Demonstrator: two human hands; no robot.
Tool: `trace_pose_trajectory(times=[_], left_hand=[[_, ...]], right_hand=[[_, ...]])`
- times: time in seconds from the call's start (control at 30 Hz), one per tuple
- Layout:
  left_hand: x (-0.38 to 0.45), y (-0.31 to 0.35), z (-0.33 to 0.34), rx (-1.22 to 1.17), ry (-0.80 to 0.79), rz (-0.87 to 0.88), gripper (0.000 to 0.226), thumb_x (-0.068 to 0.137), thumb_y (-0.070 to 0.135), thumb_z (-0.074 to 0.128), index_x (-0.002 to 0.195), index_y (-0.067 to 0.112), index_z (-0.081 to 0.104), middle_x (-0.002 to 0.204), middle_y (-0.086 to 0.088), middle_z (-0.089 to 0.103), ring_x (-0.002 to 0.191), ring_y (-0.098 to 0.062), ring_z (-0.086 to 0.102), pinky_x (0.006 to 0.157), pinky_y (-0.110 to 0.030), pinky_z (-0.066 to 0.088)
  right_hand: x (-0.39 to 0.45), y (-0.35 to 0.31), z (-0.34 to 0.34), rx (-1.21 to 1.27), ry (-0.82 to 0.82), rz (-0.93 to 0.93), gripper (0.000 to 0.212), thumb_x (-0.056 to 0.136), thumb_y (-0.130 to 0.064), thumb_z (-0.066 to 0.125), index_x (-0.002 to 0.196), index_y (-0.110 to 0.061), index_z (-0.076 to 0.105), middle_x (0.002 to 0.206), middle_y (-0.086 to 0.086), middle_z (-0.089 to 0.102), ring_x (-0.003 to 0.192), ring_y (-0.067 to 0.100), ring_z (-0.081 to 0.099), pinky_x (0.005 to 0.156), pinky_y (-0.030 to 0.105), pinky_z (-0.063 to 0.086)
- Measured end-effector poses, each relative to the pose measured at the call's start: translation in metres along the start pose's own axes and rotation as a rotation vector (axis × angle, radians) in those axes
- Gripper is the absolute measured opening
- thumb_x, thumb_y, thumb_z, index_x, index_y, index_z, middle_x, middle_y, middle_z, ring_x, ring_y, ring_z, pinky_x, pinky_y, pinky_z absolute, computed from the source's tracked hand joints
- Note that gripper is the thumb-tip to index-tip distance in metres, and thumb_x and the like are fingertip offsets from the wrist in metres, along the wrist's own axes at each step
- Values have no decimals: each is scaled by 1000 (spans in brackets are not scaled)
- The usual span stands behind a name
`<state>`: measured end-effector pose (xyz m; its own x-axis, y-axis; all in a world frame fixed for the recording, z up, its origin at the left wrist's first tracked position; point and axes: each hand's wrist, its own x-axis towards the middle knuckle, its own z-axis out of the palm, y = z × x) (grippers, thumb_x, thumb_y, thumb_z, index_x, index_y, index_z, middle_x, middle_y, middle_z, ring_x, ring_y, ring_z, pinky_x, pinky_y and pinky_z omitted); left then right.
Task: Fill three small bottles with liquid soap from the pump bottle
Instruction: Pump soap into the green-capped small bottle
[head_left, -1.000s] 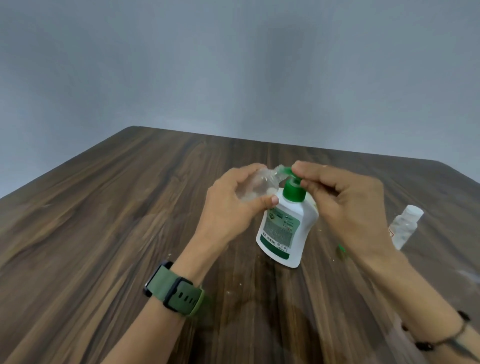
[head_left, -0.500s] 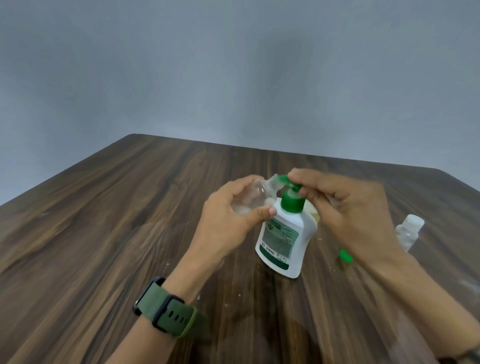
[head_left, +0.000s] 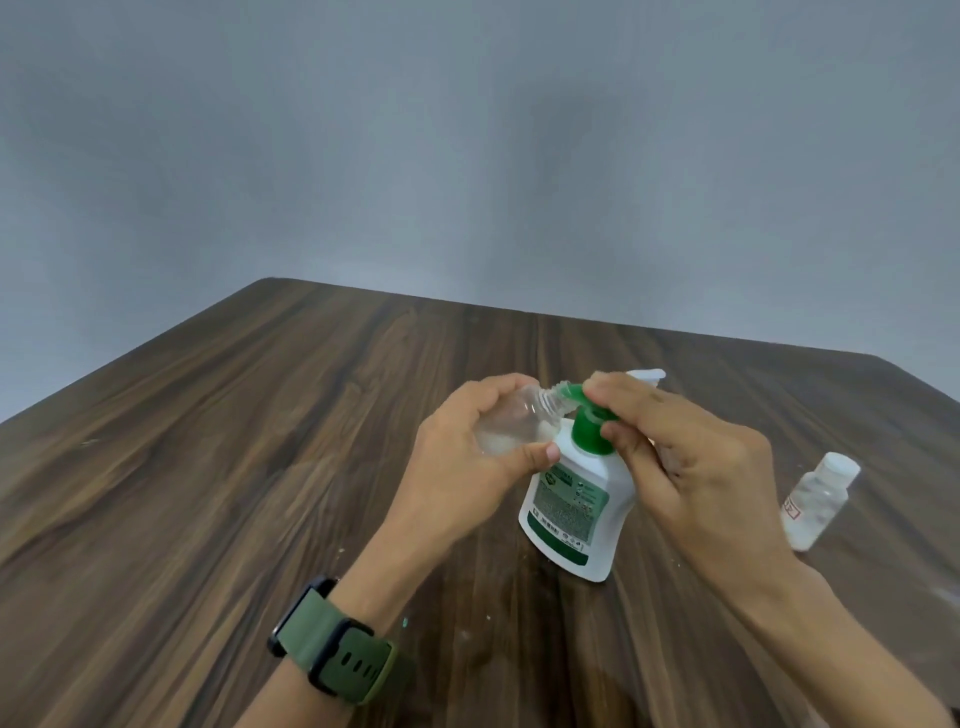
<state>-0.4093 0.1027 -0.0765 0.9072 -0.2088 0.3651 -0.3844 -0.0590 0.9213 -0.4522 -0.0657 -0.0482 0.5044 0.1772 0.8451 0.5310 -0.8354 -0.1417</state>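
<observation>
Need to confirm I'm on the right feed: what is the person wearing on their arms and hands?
Both forearms are bare, with no sleeves in view and no gloves. The left wrist carries a watch with a dark case and an olive-green strap with oblong slots. The right hand shows no rings; its wrist is bare where visible.

My left hand (head_left: 470, 457) was curled shut around a small clear bottle (head_left: 511, 423), thumb pressed along its lower side, and held it tipped on its side. My left forearm reached in from the lower left, a green watch (head_left: 332, 642) on the wrist. My right hand (head_left: 691, 467) sat over the pump head (head_left: 589, 408), fingers bent down on it, forearm coming in from the lower right.
</observation>
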Motion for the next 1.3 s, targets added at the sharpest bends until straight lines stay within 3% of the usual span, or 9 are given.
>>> trace_pose_trajectory(times=[0.3, 0.53, 0.77, 0.87, 1.0, 1.2, 1.3], left_hand=[[0, -2, 1, 17, 11, 27, 45, 69, 21, 79, 108, 34, 62, 107, 11, 64, 102, -7, 59, 89, -38, 52], [1, -3, 1, 38, 19, 46, 43, 68, 24, 80, 103, 41, 61, 105, 13, 65, 100, -5, 59, 87, -31, 51], [2, -5, 2, 50, 25, 39, 53, 66, 31, 80, 112, 35, 54, 113, 10, 62, 105, -11, 58, 91, -40, 50], [2, -4, 3, 42, 59, 52, 54, 57, 45, 80, 99, 38, 47, 104, 8, 64, 99, -12, 60, 84, -36, 52], [1, -3, 3, 32, 72, 73, 48, 55, 48, 79, 93, 39, 50, 101, 8, 66, 99, -14, 61, 85, -42, 53], [5, -2, 0, 77, 84, 116, 44, 62, 33, 82, 96, 35, 55, 100, 13, 63, 96, -6, 59, 80, -28, 50], [6, -3, -3, 88, 90, 136, 43, 61, 36, 82, 96, 34, 58, 97, 15, 65, 91, 0, 60, 76, -19, 50]], right_hand=[[2, 2, -4, 35, -29, -9, 25, 79, -4, 62, 102, -7, 69, 107, -5, 63, 104, 6, 56, 90, 15, 44], [2, 7, -3, 30, -14, -7, 28, 78, 2, 60, 103, -7, 69, 108, -3, 63, 104, 7, 57, 91, 15, 45], [3, 10, -2, 19, -14, -1, 28, 79, 2, 59, 104, -7, 68, 108, -3, 63, 105, 8, 56, 92, 14, 44], [3, 9, -2, 18, -17, -15, 25, 80, 0, 60, 102, -7, 69, 106, -4, 64, 103, 8, 58, 91, 16, 45], [5, 10, -3, 32, -1, -10, 25, 80, 0, 60, 102, -7, 69, 106, -1, 65, 104, 8, 57, 91, 15, 45], [4, 9, -2, 56, 4, 8, 30, 78, 5, 60, 104, -7, 68, 108, -4, 63, 105, 7, 57, 91, 16, 46], [1, 9, 0, 41, 1, -2, 30, 78, 5, 59, 104, -7, 68, 109, -2, 64, 103, 8, 59, 91, 17, 46]])
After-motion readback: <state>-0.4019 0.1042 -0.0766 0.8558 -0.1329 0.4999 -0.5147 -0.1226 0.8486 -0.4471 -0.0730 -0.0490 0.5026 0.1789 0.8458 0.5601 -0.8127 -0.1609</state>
